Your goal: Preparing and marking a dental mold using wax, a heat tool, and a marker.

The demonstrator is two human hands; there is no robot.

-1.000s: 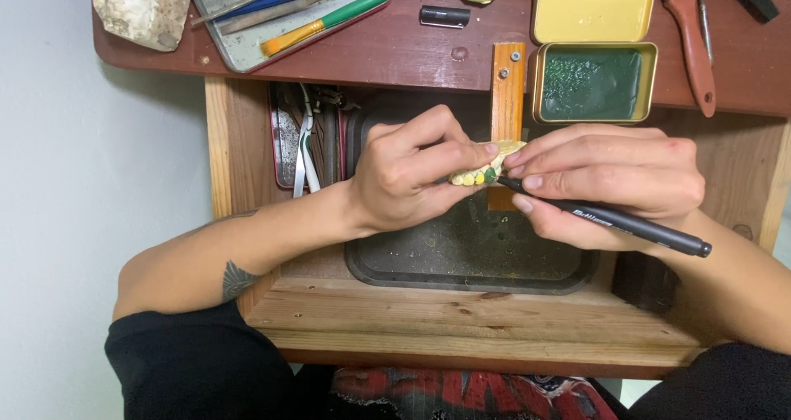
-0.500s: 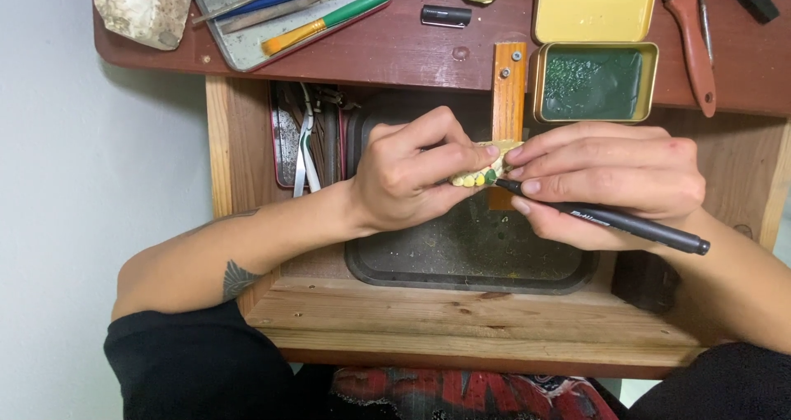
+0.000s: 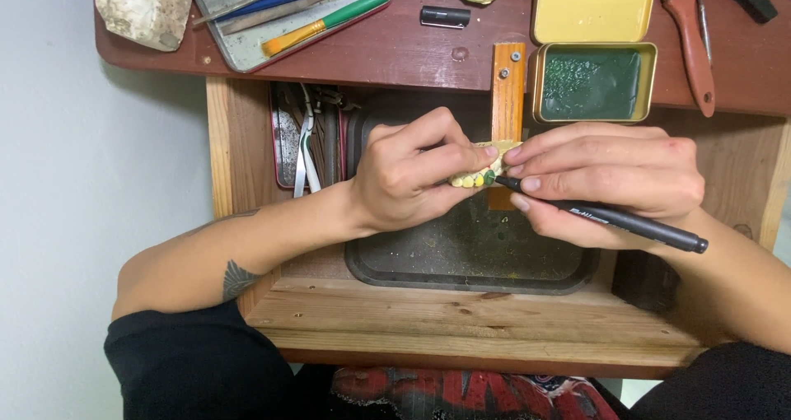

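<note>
A dark red tabletop (image 3: 387, 53) runs across the upper frame. At its upper left lie a pale lump of stone (image 3: 142, 8) and a metal tray (image 3: 247, 45) holding 2 brushes, 1 blue, 1 green and orange. At upper right sits an open yellow tin (image 3: 535, 82) of green wax, its lid (image 3: 593, 7) just above. Below, a dark tray (image 3: 461, 263) rests in a wooden drawer (image 3: 461, 329).
</note>
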